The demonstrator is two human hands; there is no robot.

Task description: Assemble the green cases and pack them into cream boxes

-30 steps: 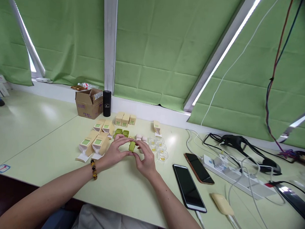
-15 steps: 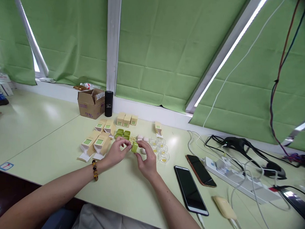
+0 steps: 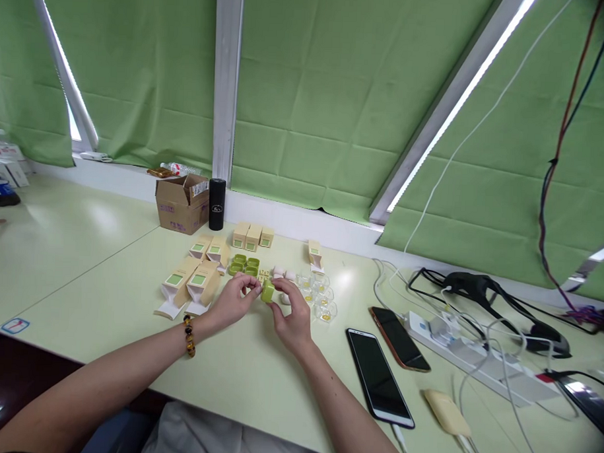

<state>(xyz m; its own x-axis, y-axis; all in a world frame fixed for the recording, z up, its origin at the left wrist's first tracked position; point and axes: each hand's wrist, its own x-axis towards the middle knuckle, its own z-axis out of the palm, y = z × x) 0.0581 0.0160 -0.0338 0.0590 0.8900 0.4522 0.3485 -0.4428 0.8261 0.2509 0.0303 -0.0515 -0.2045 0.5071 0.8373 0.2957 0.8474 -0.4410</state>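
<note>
My right hand (image 3: 295, 319) pinches a small green square cup (image 3: 267, 291) upright between thumb and fingers. Just left of it, my left hand (image 3: 236, 297) has thumb and forefinger pressed together; whatever lies between them is too small to make out. Beyond my hands sit several matching green cups (image 3: 244, 265) in a cluster. Beside these are small pale yellow pieces (image 3: 263, 275) and whitish pink rounded pieces (image 3: 284, 273), partly hidden by my right hand. Clear plastic cups with yellow bits (image 3: 325, 312) stand to the right.
Open beige cartons (image 3: 202, 281) lie on the left, with closed small cartons (image 3: 253, 236) behind. A cardboard box (image 3: 182, 206) and black tumbler (image 3: 217, 205) stand at the back. Two phones (image 3: 380, 378), a power strip (image 3: 470, 358), a yellow case (image 3: 447, 411) and cables occupy the right.
The whole view has shifted very slightly. Both hands keep nearly the same pose around the green cup.
</note>
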